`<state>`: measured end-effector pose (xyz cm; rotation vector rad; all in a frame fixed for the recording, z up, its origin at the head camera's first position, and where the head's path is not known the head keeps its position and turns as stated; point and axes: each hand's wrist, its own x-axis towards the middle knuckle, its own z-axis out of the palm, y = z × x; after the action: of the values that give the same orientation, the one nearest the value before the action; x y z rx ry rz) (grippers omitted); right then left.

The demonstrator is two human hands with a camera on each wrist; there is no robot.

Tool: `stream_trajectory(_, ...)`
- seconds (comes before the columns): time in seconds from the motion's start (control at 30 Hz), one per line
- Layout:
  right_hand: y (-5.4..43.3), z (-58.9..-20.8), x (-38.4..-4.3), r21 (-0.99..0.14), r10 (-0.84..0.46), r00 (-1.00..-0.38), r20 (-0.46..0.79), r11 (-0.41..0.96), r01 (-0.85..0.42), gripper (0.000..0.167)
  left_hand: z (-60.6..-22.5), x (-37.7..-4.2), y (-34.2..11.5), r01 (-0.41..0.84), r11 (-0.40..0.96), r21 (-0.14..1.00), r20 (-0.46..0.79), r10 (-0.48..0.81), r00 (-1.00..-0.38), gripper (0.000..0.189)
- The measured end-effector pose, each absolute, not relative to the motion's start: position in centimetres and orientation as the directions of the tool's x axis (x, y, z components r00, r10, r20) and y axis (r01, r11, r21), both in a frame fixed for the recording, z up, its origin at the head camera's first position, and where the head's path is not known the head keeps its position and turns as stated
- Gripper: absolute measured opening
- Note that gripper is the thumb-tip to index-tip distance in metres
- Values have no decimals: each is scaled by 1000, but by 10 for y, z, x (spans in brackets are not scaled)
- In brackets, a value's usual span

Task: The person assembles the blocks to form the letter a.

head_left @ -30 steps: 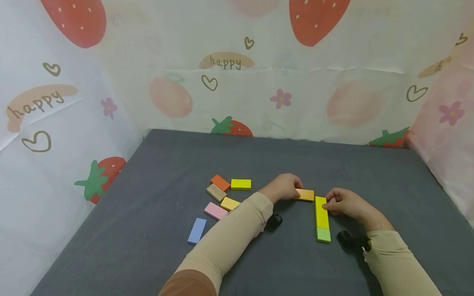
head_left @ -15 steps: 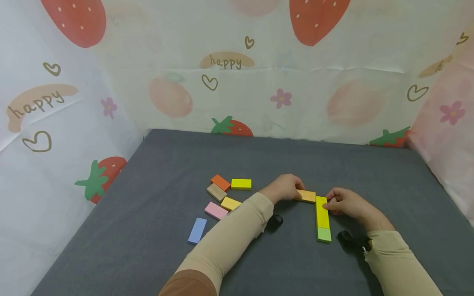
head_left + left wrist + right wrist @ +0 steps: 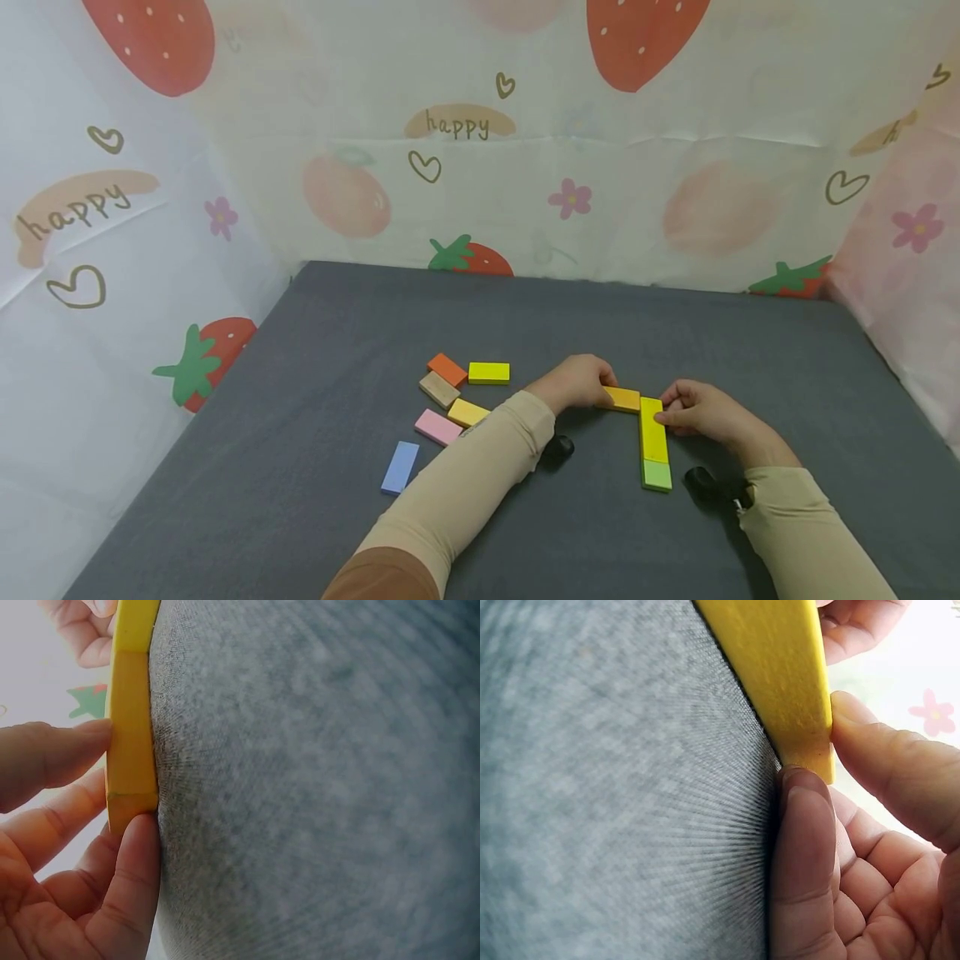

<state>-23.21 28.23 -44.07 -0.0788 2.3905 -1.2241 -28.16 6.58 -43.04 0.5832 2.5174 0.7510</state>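
My left hand [image 3: 573,382] holds an orange-yellow block [image 3: 624,399] flat on the dark grey cloth, its thumb on the top face and its fingers at the left end in the left wrist view. The block's right end meets the far end of a bright yellow piece [image 3: 652,429]. That piece runs toward me, with a light green block [image 3: 657,476] touching its near end. From the right, my right hand [image 3: 705,417] pinches the yellow piece near its far end. In the right wrist view its thumb [image 3: 885,765] rests on the upper face and the fingertips press the side.
Left of the left forearm lie several loose blocks: orange [image 3: 447,369], yellow [image 3: 489,373], tan [image 3: 439,390], another yellow [image 3: 468,412] partly hidden by the sleeve, pink [image 3: 438,427] and blue [image 3: 401,467]. A printed curtain [image 3: 615,158] borders the table [image 3: 375,317].
The orange-yellow block has shifted slightly right and toward me, now lying against the yellow piece. My left hand moved slightly with it. The right hand has stayed nearly still.
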Motion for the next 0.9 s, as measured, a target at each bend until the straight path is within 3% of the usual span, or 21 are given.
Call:
stream_trajectory(0.47, 283, -441, -233, -772, -239, -894, -379, 614, 163, 31, -430, -282, 62, 278, 748, 602, -266, 516, -814, 20)
stream_trajectory(0.9, 282, -441, -233, -759, -222, -895, -386, 628, 171, 31, -401, -293, 15, 319, 649, 691, -160, 568, -807, 32)
